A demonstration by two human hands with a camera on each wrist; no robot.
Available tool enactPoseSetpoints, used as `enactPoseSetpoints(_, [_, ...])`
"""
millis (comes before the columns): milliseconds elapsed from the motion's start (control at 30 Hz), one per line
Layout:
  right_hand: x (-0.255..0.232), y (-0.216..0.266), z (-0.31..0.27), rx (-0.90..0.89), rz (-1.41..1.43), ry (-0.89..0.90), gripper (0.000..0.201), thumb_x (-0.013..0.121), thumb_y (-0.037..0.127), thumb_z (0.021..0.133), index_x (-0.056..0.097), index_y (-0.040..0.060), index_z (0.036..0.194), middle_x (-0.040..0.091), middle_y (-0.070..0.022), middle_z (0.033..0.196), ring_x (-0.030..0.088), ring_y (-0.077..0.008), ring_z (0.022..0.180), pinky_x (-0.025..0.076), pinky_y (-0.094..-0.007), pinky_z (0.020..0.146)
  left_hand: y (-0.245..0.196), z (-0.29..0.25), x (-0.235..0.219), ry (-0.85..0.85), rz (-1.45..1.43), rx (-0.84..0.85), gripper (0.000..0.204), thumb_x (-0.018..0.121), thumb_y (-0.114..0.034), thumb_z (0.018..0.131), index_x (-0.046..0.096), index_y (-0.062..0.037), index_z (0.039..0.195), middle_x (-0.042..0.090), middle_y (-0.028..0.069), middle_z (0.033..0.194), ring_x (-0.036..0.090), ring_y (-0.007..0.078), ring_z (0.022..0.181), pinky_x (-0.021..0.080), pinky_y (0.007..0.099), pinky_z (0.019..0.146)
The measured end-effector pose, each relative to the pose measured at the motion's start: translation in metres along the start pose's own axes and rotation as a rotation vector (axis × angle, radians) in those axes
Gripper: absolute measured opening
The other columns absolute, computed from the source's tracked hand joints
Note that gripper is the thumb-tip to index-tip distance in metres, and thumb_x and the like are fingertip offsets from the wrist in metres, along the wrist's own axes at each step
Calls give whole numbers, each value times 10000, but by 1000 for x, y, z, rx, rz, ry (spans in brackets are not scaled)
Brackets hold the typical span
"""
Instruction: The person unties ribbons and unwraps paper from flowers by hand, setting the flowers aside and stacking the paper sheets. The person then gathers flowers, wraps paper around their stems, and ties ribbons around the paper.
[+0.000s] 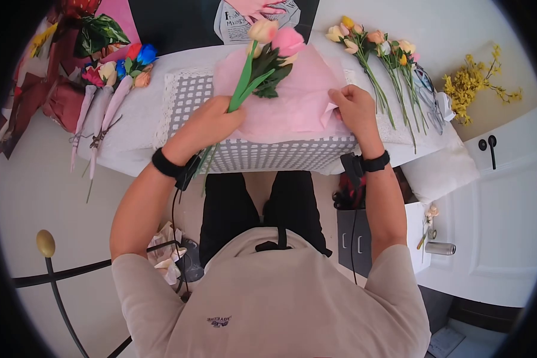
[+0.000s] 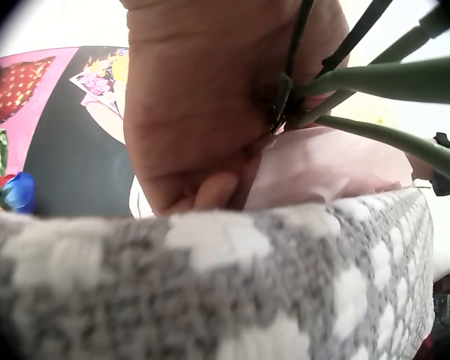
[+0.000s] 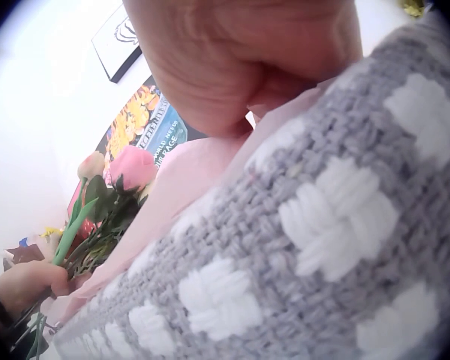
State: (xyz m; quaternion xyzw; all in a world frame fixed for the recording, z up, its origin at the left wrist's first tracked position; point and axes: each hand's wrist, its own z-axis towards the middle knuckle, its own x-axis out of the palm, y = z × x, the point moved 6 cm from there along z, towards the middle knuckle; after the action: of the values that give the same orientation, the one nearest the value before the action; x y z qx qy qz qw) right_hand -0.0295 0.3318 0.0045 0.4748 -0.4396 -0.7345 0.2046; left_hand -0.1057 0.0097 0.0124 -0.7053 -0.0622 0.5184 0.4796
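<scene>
In the head view the left hand (image 1: 212,122) grips the green stems of a small bunch with a pink flower (image 1: 288,42), a peach tulip (image 1: 263,30) and dark leaves. The bunch lies over the left part of a pink paper sheet (image 1: 298,107). At the sheet's right edge, the right hand (image 1: 357,110) pinches a raised, folded corner between thumb and fingers. Stems (image 2: 397,81) come out of the left hand (image 2: 232,97) in the left wrist view. In the right wrist view the right hand (image 3: 255,60) hides its own fingertips.
Under the paper lies a grey-and-white woven cloth (image 1: 250,156). Loose flowers (image 1: 376,37) with long stems lie at the right, near yellow blossoms (image 1: 471,83). Wrapped flowers (image 1: 104,113) are at the left. A dark board (image 1: 176,24) stands behind.
</scene>
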Motion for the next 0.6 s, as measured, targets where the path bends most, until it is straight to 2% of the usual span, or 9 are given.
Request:
enactPoseSetpoints(133, [0,-1,2,-25,-74,18,319,779,269,900,729,-45,872,727,-108,696,695,-163,586,546,-316,595,8,-16,4,-83,72,10,300,583,-225,906,629,69,869,670,245,791,677,376,781,492,478,722])
enactPoseSetpoints(200, [0,-4,2,-30,-85,35,317,782,271,895,730,-41,881,731,-111,711,703,-169,612,551,-318,610,2,-20,6,-63,192,90,315,575,-246,880,627,61,833,675,294,862,661,500,853,488,564,756])
enactPoseSetpoints(233, [0,-4,5,-41,-98,53,317,785,274,890,731,-38,890,734,-114,727,711,-176,637,556,-321,625,4,-20,7,-65,193,91,315,575,-246,880,627,61,833,675,294,862,661,500,853,488,564,756])
enactPoseSetpoints(300, [-2,-9,8,-35,-112,82,310,790,263,885,728,-39,910,738,-115,750,715,-179,660,560,-325,635,4,-22,7,-163,233,188,285,589,-239,872,626,33,797,677,245,838,623,470,827,427,563,759])
enactPoseSetpoints(400, [-8,-10,6,-56,-146,102,297,803,239,875,724,-36,951,742,-121,792,719,-187,686,565,-334,654,0,-27,8,-226,259,260,206,574,-171,852,589,33,828,628,260,817,567,465,814,384,566,739])
enactPoseSetpoints(533, [-16,3,-2,-180,-262,68,284,820,199,861,712,-26,996,744,-124,826,725,-215,711,564,-347,669,-3,-32,8,-256,228,260,187,576,-172,854,598,11,824,631,230,829,552,435,869,363,536,777])
enactPoseSetpoints(600, [-24,11,-3,-144,-276,107,281,814,203,867,711,-18,1006,746,-138,830,733,-242,732,564,-354,672,-4,-34,7,-238,208,208,173,579,-174,857,617,-7,833,646,201,846,560,402,893,368,510,799])
